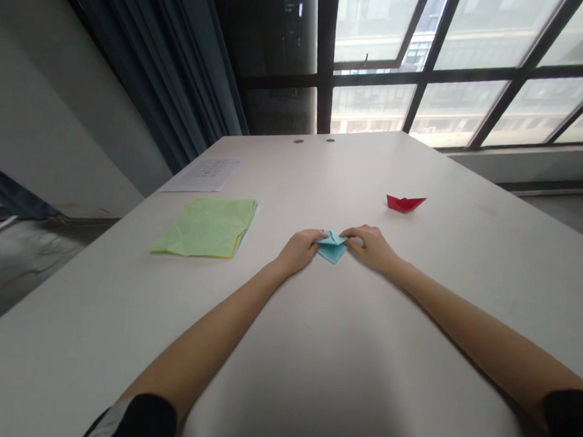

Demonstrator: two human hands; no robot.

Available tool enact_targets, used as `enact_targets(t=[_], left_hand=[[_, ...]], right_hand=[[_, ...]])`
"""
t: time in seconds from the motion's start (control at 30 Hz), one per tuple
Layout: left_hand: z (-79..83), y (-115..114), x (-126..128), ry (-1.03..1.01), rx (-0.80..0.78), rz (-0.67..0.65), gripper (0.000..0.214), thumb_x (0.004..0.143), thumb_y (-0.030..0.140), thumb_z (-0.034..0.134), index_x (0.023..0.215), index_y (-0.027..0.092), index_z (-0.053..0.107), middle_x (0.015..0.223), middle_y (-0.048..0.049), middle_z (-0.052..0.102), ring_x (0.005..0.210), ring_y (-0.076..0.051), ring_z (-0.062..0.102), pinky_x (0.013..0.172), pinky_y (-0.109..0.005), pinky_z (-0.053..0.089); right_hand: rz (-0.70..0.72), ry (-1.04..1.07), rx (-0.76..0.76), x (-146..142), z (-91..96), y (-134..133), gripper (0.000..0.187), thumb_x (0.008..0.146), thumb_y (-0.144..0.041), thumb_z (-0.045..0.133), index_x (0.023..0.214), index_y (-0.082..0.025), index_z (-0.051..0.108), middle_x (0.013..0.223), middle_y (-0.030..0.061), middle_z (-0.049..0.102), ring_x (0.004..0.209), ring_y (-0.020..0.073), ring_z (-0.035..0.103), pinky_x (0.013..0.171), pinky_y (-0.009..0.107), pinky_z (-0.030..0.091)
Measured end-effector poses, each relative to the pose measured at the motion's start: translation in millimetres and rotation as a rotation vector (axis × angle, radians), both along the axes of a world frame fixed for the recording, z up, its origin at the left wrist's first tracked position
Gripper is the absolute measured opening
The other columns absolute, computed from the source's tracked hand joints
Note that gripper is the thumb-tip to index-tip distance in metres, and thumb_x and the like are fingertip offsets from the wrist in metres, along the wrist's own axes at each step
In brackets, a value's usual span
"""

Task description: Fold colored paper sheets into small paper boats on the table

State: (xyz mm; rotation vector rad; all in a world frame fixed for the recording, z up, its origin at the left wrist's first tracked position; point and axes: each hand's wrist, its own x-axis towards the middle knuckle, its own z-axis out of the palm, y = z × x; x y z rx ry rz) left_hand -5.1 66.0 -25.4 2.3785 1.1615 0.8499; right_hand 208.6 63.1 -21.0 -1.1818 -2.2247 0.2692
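A small piece of folded light-blue paper (332, 251) lies in the middle of the table, a pointed corner facing me. My left hand (301, 247) pinches its left edge between thumb and fingers. On the opposite side, my right hand (368, 244) grips the right edge in the same way. The paper's upper flap is partly raised and folded over, with a gap showing beneath it. Parts of both side edges are hidden by my fingers. Beyond my right hand sits a red folded paper boat (405, 204).
On the left of the white table (307, 353) lies a stack of coloured paper sheets (211, 226), green on top with yellow and blue edges below. Behind it is a printed white sheet (205, 174). A blue curtain (167, 57) and windows stand past the far edge.
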Motion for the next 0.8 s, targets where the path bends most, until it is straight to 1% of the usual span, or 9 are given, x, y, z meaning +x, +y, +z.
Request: enact_targets(t=[0.1, 0.17, 0.2, 0.3, 0.37, 0.47, 0.6, 0.67, 0.8], left_hand=[[1.5, -2.1, -2.6, 0.148, 0.072, -0.028, 0.028, 0.08, 0.026, 0.053, 0.106, 0.019, 0.061, 0.117, -0.0085, 0.059, 0.113, -0.02, 0.05, 0.099, -0.037, 0.037], [2.9, -3.7, -3.5, 0.222, 0.107, -0.044, 0.037, 0.079, 0.039, 0.054, 0.109, 0.019, 0.06, 0.121, -0.0094, 0.056, 0.117, -0.022, 0.047, 0.1, -0.04, 0.035], [3.6, -4.3, -3.7, 0.244, 0.114, -0.043, 0.038, 0.081, 0.042, 0.05, 0.11, 0.019, 0.059, 0.122, -0.0093, 0.056, 0.117, -0.022, 0.046, 0.101, -0.041, 0.034], [4.1, -4.4, -2.9, 0.263, 0.122, -0.008, 0.037, 0.089, 0.038, 0.035, 0.108, 0.02, 0.061, 0.121, -0.0076, 0.056, 0.118, -0.02, 0.045, 0.101, -0.04, 0.033], [2.9, -3.3, -2.0, 0.266, 0.139, 0.0, 0.034, 0.089, 0.034, 0.037, 0.108, 0.019, 0.06, 0.123, -0.0082, 0.054, 0.118, -0.02, 0.044, 0.101, -0.04, 0.032], [0.3, -1.7, -0.9, 0.284, 0.151, -0.04, 0.034, 0.086, 0.029, 0.042, 0.114, 0.016, 0.056, 0.125, -0.0093, 0.053, 0.12, -0.021, 0.042, 0.102, -0.039, 0.032], [0.0, -2.6, 0.2, 0.338, 0.11, -0.031, 0.037, 0.087, 0.025, 0.038, 0.121, 0.015, 0.051, 0.129, -0.0092, 0.05, 0.123, -0.021, 0.039, 0.103, -0.039, 0.029], [1.7, -4.6, 0.8, 0.392, 0.081, -0.022, 0.042, 0.088, 0.027, 0.034, 0.126, 0.015, 0.044, 0.134, -0.0093, 0.044, 0.126, -0.022, 0.034, 0.103, -0.041, 0.028], [6.3, -9.6, 2.3, 0.513, 0.011, -0.043, 0.053, 0.089, 0.039, 0.028, 0.138, 0.018, 0.025, 0.144, -0.0089, 0.026, 0.133, -0.025, 0.02, 0.103, -0.05, 0.022]], right_hand=[[0.119, -0.126, 0.066, 5.5, 0.7, 0.2, 0.024, 0.079, -0.036, 0.054, 0.096, -0.023, 0.066, 0.097, 0.0065, 0.066, 0.093, 0.0222, 0.056, 0.084, 0.037, 0.038], [0.142, -0.152, 0.072, 6.4, 1.2, -0.1, 0.027, 0.081, -0.04, 0.051, 0.098, -0.024, 0.065, 0.1, 0.0067, 0.065, 0.095, 0.0226, 0.055, 0.084, 0.038, 0.038], [0.142, -0.154, 0.073, 6.1, 1.0, -0.1, 0.027, 0.083, -0.04, 0.048, 0.097, -0.024, 0.066, 0.1, 0.0065, 0.065, 0.095, 0.0223, 0.055, 0.084, 0.038, 0.038], [0.122, -0.141, 0.083, 4.2, -0.9, 0.2, 0.027, 0.086, -0.034, 0.043, 0.094, -0.023, 0.067, 0.098, 0.0066, 0.065, 0.094, 0.0212, 0.054, 0.084, 0.038, 0.039], [0.106, -0.133, 0.099, 3.1, -2.5, 0.2, 0.024, 0.085, -0.032, 0.046, 0.094, -0.022, 0.066, 0.098, 0.0069, 0.064, 0.094, 0.0214, 0.054, 0.084, 0.038, 0.039], [0.099, -0.137, 0.118, 2.5, -3.8, -0.6, 0.024, 0.083, -0.031, 0.049, 0.099, -0.022, 0.065, 0.101, 0.0073, 0.063, 0.096, 0.0222, 0.052, 0.085, 0.039, 0.039], [0.088, -0.165, 0.113, 2.3, -4.8, -1.2, 0.029, 0.083, -0.034, 0.048, 0.107, -0.023, 0.062, 0.105, 0.0076, 0.061, 0.098, 0.0233, 0.051, 0.086, 0.04, 0.038], [0.074, -0.175, 0.103, 2.2, -5.6, -0.7, 0.031, 0.083, -0.034, 0.048, 0.109, -0.023, 0.061, 0.107, 0.0079, 0.06, 0.1, 0.0236, 0.05, 0.087, 0.04, 0.038], [0.061, -0.183, 0.091, 2.2, -7.1, 0.1, 0.033, 0.083, -0.03, 0.047, 0.113, -0.023, 0.058, 0.11, 0.0086, 0.058, 0.103, 0.0244, 0.048, 0.088, 0.042, 0.037]])
